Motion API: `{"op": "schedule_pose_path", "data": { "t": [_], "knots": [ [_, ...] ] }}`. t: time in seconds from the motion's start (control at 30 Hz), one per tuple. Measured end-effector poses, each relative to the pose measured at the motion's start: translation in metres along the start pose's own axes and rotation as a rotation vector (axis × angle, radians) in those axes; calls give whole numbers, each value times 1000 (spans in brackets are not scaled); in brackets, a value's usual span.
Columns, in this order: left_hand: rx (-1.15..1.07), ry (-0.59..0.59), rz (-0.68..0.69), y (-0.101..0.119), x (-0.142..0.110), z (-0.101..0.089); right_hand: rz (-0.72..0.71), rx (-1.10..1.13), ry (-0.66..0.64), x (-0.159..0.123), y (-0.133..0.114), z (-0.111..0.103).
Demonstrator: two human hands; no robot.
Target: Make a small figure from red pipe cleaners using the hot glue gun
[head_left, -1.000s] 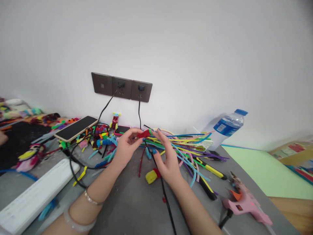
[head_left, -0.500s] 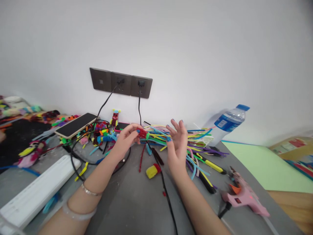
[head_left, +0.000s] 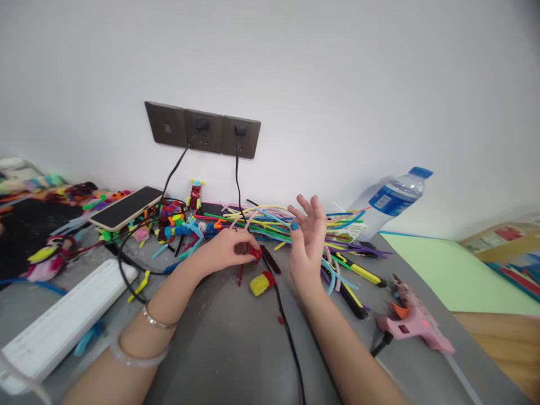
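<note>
My left hand (head_left: 232,247) reaches low over the grey table, its fingers pinched on a small red pipe-cleaner piece (head_left: 256,256). Most of that piece is behind the fingertips. Just in front lies a yellow and red fuzzy piece (head_left: 260,284). My right hand (head_left: 309,242) is raised beside it, palm turned inward, fingers spread and holding nothing. Behind both hands runs a loose bundle of coloured pipe cleaners (head_left: 270,219). A dark brown strip (head_left: 270,260) lies between the hands, and a black cable (head_left: 287,326) passes close to it.
A pink glue gun (head_left: 415,323) and yellow-black cutters (head_left: 363,273) lie on the right, with a tilted water bottle (head_left: 396,197) behind. To the left are a white power strip (head_left: 63,326), a phone (head_left: 129,208) and several pipe-cleaner figures. Wall sockets (head_left: 202,130) hold two plugs.
My left hand has come down toward the table with the red piece, whose green end no longer shows. My right hand stays raised and open. The view has shifted slightly.
</note>
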State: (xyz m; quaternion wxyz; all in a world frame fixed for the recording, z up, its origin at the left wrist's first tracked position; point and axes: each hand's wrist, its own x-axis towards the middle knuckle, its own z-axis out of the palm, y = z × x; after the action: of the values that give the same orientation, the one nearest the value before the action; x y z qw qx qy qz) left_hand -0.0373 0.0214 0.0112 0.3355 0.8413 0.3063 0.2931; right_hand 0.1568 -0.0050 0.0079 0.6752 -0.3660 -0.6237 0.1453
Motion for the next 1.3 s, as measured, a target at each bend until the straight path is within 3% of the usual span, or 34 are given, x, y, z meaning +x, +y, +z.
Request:
{"op": "schedule_pose_path", "data": {
  "t": [0.47, 0.57, 0.67, 0.8, 0.93, 1.13, 1.3],
  "knots": [
    [12, -44, 44, -7, 3, 5, 65, -23, -153, -10, 0, 8],
    [-8, -27, -18, -5, 3, 6, 69, -35, -158, -10, 0, 8],
    [-186, 83, -106, -1, 2, 5, 84, -28, -143, -8, -1, 6],
    [-662, 268, -149, 9, 2, -1, 94, -1, -104, -7, 1, 5],
    [-949, 278, -193, 15, 0, -9, 102, 20, -72, -5, 3, 5],
    [-996, 270, -250, 13, 1, -9, 115, 32, -48, -4, 1, 6],
    [-864, 290, -236, 11, 3, -6, 124, 25, -41, -4, -1, 5]
  ]
}}
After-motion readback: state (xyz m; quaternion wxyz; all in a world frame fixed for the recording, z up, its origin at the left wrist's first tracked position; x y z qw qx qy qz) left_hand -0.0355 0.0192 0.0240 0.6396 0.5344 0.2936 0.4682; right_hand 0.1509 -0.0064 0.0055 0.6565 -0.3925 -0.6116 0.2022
